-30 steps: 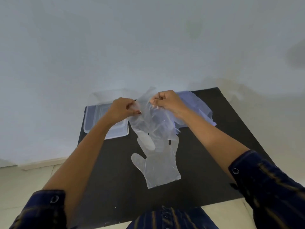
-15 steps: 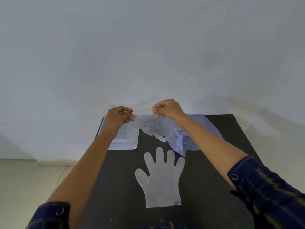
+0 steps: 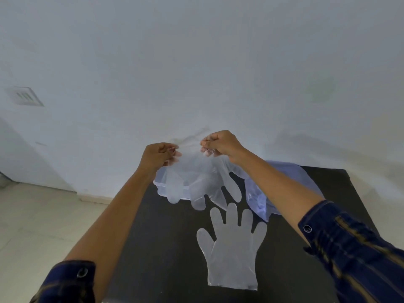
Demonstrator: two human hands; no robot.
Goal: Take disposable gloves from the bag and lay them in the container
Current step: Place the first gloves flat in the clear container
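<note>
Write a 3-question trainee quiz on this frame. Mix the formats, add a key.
1. True or false: the flat glove on the black table is gripped by a hand.
2. The held glove is pinched by: A) left hand only, B) right hand only, C) both.
3. Fill in: the held glove's fingers hang in front of the clear ___, with the bluish bag to its right.

Key: 1 false; 2 C; 3 container.
</note>
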